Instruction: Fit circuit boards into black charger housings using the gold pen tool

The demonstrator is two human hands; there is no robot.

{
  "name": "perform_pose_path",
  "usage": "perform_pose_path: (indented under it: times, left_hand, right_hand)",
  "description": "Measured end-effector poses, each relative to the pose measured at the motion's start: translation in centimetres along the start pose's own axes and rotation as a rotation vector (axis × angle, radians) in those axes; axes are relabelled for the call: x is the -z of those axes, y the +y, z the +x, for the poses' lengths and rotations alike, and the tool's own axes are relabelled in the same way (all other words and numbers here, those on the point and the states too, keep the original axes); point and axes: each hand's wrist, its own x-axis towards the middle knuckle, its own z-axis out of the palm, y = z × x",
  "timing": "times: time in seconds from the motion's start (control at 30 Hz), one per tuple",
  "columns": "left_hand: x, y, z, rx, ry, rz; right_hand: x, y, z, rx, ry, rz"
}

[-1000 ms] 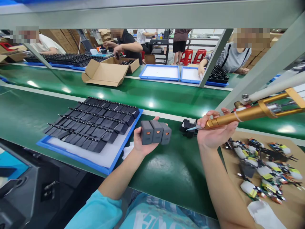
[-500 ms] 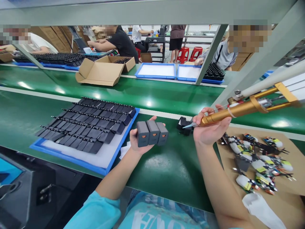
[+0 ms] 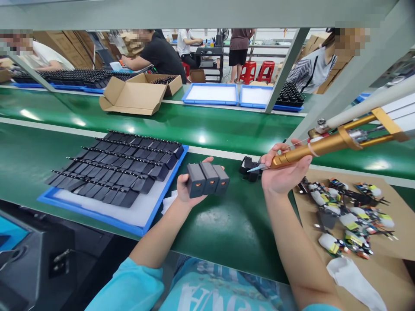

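Observation:
My left hand (image 3: 185, 188) is closed around three black charger housings (image 3: 211, 181) standing side by side, each with an orange port facing me. My right hand (image 3: 284, 172) grips a gold glue dispenser (image 3: 296, 154) whose pale blue tapered nozzle (image 3: 255, 168) points left. The nozzle tip is apart from the held housings. Beside and behind it, small black parts (image 3: 249, 164) lie on the green bench. Left of my left hand, a blue-rimmed tray (image 3: 147, 226) carries rows of black chargers (image 3: 123, 166) on white foam.
Circuit boards (image 3: 352, 220) with yellow and white parts lie on cardboard (image 3: 385, 190) at the right, near a white cloth (image 3: 353, 276). A green conveyor (image 3: 201, 125) runs behind. Beyond it are an open carton (image 3: 132, 97), blue trays (image 3: 210, 103) and several co-workers. A grey post (image 3: 288, 69) rises there.
The view has shifted slightly. Both hands keep their holds on the housings and dispenser, almost still. The co-worker at the far right has turned and drawn an arm back from the blue tray.

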Motion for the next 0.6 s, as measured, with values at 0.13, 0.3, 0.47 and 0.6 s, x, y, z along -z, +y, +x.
perform_pose_path:
  times: [0.13,0.3,0.47,0.6]
  left_hand:
    - [0.25,-0.08,0.28,0.014,0.006,0.017]
    - [0.31,-0.05,0.37,-0.003,0.004,0.055]
    - [-0.14,0.09,0.15,-0.022,-0.020,0.078]
    - [-0.46,0.13,0.06,-0.019,-0.050,0.069]
  right_hand:
    - [-0.14,-0.03,-0.07,-0.007,0.013,-0.010]
    - [-0.10,-0.05,0.03,-0.011,0.018,-0.048]
    - [0.29,0.07,0.31,-0.010,0.017,-0.074]
    - [0.73,0.23,0.57,0.021,0.020,-0.070]
